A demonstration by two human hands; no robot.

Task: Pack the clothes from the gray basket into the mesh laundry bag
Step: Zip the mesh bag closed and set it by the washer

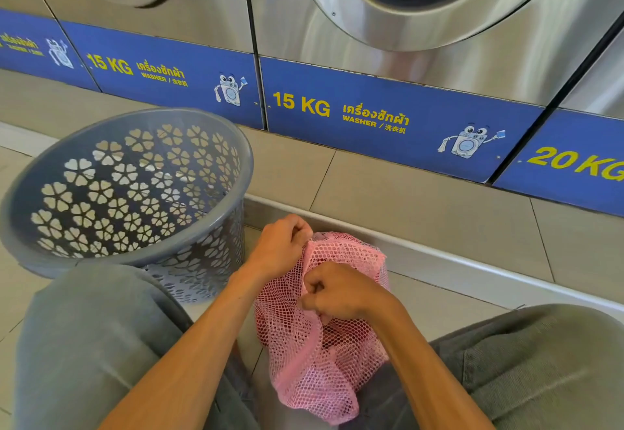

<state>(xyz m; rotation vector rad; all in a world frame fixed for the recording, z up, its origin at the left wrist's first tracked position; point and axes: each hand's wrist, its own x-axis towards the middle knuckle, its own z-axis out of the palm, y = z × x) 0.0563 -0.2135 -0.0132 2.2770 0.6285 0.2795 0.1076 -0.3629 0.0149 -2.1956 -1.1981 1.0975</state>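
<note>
A pink mesh laundry bag sits on the floor between my knees, bulging, with darker cloth showing through the netting. My left hand pinches the bag's top edge at its far side. My right hand is closed on the mesh near the top, closer to me. The gray basket, with flower-shaped holes, stands tilted at the left beside my left knee; I see no clothes inside it.
Steel washing machines with blue 15 KG and 20 KG panels line the far side on a raised tiled step. My knees in gray-green trousers flank the bag. Beige floor tiles lie all around.
</note>
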